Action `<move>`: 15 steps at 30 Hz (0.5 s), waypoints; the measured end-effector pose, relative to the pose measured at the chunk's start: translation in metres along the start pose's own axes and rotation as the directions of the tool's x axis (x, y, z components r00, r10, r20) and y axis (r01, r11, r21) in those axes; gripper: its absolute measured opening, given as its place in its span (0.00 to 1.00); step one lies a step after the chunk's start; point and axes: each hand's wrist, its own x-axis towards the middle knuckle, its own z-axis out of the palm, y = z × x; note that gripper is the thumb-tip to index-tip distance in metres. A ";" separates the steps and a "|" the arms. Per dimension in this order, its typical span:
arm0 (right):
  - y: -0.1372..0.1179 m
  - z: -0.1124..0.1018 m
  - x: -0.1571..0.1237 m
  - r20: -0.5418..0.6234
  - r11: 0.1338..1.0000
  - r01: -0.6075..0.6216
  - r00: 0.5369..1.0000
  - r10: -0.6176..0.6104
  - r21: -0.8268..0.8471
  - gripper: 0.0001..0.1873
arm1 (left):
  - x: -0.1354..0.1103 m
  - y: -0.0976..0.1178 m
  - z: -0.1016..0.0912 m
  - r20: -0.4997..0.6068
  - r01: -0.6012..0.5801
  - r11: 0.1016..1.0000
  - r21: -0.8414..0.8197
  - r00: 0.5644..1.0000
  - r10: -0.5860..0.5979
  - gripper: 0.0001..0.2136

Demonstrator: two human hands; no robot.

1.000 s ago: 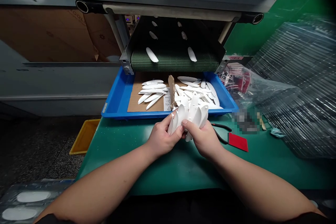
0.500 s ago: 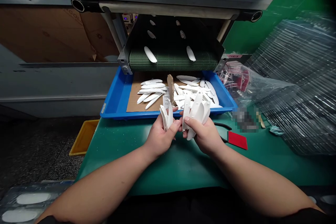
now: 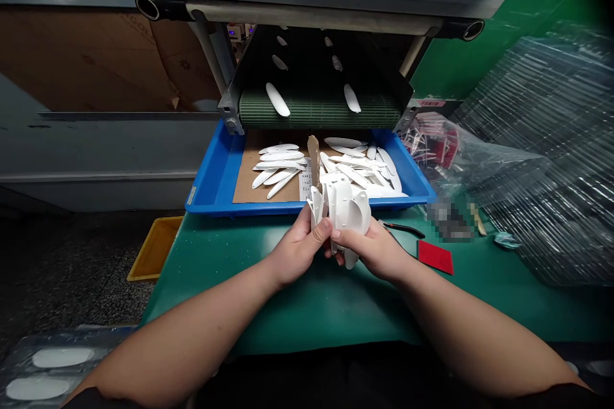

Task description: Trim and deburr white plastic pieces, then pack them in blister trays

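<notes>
Both my hands meet above the green table, just in front of a blue tray [image 3: 211, 182]. My left hand [image 3: 297, 249] is closed on a few white oval plastic pieces at the left of a bunch [image 3: 343, 208]. My right hand [image 3: 378, 249] is closed on the rest of that bunch, with several pieces fanned upright and one pointing down. The two groups touch. More white oval pieces [image 3: 281, 163] lie in the tray on a cardboard sheet, split by a cardboard divider [image 3: 314, 163]. Two more pieces [image 3: 278, 99] ride on the green conveyor belt behind.
A red card [image 3: 435, 257] and black-handled pliers [image 3: 403, 227] lie right of my hands. Clear plastic bags and stacked clear trays [image 3: 542, 160] fill the right side. A yellow bin [image 3: 156, 246] sits on the floor at left. The table edge [image 3: 158, 281] drops off there.
Half a second ago my hands held two separate groups of pieces a little apart. They have now come together into one bunch.
</notes>
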 end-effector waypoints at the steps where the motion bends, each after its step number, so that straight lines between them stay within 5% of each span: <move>1: -0.001 -0.001 0.000 0.010 1.000 -0.010 1.000 0.010 -0.016 0.13 | -0.001 0.000 0.000 0.000 0.000 1.000 0.028 1.000 0.000 0.27; 12: -0.005 -0.012 -0.001 0.126 0.984 -0.090 0.986 0.111 -0.156 0.09 | -0.003 -0.001 -0.007 -0.069 -0.046 0.957 0.287 0.995 0.068 0.24; 15: -0.006 -0.013 0.000 0.166 0.986 -0.122 0.976 0.141 -0.117 0.09 | -0.004 0.004 -0.004 -0.061 -0.037 0.968 0.250 0.997 0.054 0.27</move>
